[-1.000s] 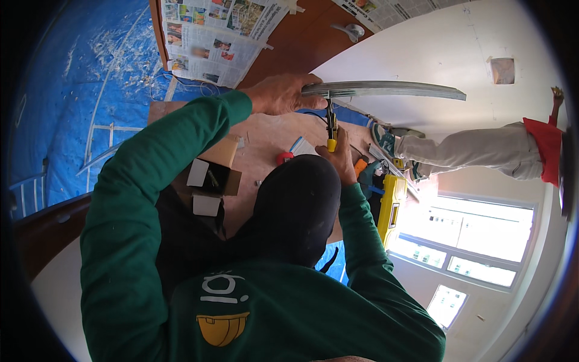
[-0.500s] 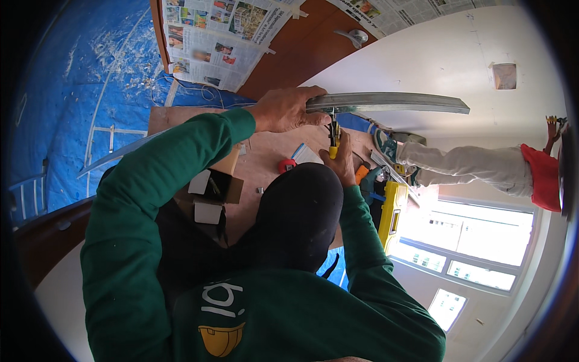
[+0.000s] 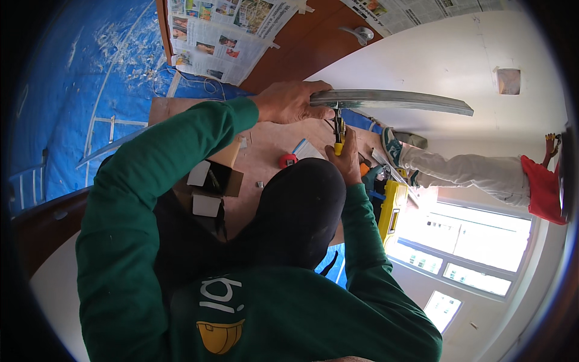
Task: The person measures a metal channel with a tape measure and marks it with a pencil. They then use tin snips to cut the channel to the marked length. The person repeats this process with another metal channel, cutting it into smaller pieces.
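A long grey metal channel [image 3: 401, 100] points out to the right, raised over a wooden board. My left hand [image 3: 289, 102] is closed around its left end. Just below that grip, my right hand [image 3: 347, 158] is wrapped round the handles of yellow-and-black snips [image 3: 339, 133]. The jaws of the snips meet the channel's lower edge beside my left fingers; how deep they bite cannot be seen. My dark-clad knee [image 3: 307, 205] rises between my arms.
On the board [image 3: 244, 161] lie a red tape measure [image 3: 287, 160] and an opened cardboard box [image 3: 232, 183]. A yellow case [image 3: 393, 211] and tools lie at right. A person in light trousers [image 3: 464, 169] stands beyond. Blue sheeting [image 3: 114, 78] spreads left; a newspaper-covered door [image 3: 295, 54] is ahead.
The view has shifted slightly. My hands keep the same hold on channel and snips, and the snips' handles look a little closer together.
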### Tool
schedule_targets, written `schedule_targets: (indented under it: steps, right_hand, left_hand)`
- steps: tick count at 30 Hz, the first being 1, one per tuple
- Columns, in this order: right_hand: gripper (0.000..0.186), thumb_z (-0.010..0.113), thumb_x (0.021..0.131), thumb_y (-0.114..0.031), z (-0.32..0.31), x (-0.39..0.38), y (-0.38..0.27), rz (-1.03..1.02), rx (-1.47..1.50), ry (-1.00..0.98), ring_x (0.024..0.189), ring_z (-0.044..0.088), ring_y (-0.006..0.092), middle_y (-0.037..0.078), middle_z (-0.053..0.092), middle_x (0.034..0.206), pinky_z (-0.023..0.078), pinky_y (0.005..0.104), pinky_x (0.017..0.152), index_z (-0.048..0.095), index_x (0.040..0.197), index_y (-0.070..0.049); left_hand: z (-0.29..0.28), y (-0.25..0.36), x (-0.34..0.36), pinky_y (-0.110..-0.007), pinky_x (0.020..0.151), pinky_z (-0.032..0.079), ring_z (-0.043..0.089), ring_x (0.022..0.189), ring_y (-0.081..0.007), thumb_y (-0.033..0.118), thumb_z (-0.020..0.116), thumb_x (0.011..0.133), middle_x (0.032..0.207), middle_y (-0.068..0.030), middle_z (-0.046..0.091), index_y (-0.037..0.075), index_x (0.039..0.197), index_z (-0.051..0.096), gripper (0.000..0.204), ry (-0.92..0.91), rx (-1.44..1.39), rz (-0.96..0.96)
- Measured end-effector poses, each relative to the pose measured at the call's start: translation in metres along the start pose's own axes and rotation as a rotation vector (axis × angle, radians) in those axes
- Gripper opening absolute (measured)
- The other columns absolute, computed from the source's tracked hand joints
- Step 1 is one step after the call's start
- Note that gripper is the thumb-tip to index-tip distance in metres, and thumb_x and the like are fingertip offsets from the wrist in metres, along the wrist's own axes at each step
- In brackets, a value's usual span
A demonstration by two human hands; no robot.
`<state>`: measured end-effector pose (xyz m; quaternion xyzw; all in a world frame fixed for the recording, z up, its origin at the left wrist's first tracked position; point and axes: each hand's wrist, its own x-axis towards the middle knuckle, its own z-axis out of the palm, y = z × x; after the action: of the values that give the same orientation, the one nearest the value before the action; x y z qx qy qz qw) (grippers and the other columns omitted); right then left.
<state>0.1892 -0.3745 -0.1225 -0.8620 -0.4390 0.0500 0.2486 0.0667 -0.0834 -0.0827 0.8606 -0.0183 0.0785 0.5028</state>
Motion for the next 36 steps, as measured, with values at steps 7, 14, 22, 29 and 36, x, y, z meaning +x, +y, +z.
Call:
schedule_targets:
  steps: [7, 14, 22, 29, 36]
  right_hand:
    - [0.051, 0.072, 0.088, -0.01, 0.002, -0.002, -0.003, 0.075, -0.041, 0.003, 0.11, 0.059, 0.0536, 0.031, 0.057, 0.117, 0.048, 0.0605, 0.096, 0.047, 0.13, 0.005]
    - [0.037, 0.073, 0.088, -0.011, 0.01, -0.01, -0.013, 0.114, -0.059, 0.104, 0.083, 0.062, 0.0546, 0.028, 0.061, 0.087, 0.047, 0.0617, 0.074, 0.047, 0.111, 0.0]
    - [0.037, 0.077, 0.088, -0.013, 0.012, -0.039, -0.019, 0.209, 0.095, 0.055, 0.075, 0.061, 0.0519, 0.026, 0.06, 0.081, 0.05, 0.0556, 0.069, 0.047, 0.107, -0.002]
    - [0.063, 0.077, 0.095, -0.033, 0.075, -0.105, 0.054, 0.402, 0.502, -0.039, 0.133, 0.05, 0.0527, 0.03, 0.056, 0.13, 0.039, 0.0527, 0.116, 0.051, 0.143, -0.002]
    - [0.08, 0.084, 0.089, -0.043, 0.07, -0.214, 0.041, 0.771, -0.049, -0.044, 0.137, 0.054, 0.0474, 0.026, 0.056, 0.14, 0.044, 0.0607, 0.113, 0.052, 0.15, -0.002]
  left_hand:
    - [0.002, -0.005, 0.003, -0.05, 0.096, 0.056, 0.073, 0.114, -0.0408, 0.079, 0.064, 0.099, 0.123, -0.0207, 0.075, 0.009, 0.149, 0.063, 0.085, -0.019, -0.039, 0.022]
    - [0.002, -0.009, 0.006, -0.05, 0.095, 0.056, 0.074, 0.11, -0.0416, 0.08, 0.064, 0.099, 0.116, -0.0239, 0.075, 0.004, 0.143, 0.065, 0.088, -0.011, -0.034, 0.102]
    - [0.01, -0.007, 0.0, -0.05, 0.097, 0.056, 0.073, 0.11, -0.0419, 0.062, 0.08, 0.097, 0.118, -0.0272, 0.073, -0.003, 0.137, 0.064, 0.078, -0.048, 0.033, 0.069]
    - [0.022, -0.011, -0.012, -0.05, 0.1, 0.055, 0.073, 0.11, -0.0434, 0.041, 0.081, 0.094, 0.12, -0.0283, 0.073, -0.004, 0.141, 0.06, 0.068, -0.201, 0.104, -0.084]
    - [-0.008, -0.007, -0.006, -0.049, 0.112, 0.05, 0.066, 0.13, -0.0462, 0.031, 0.088, 0.087, 0.138, -0.0334, 0.067, -0.006, 0.149, 0.054, 0.08, -0.119, 0.184, -0.126]
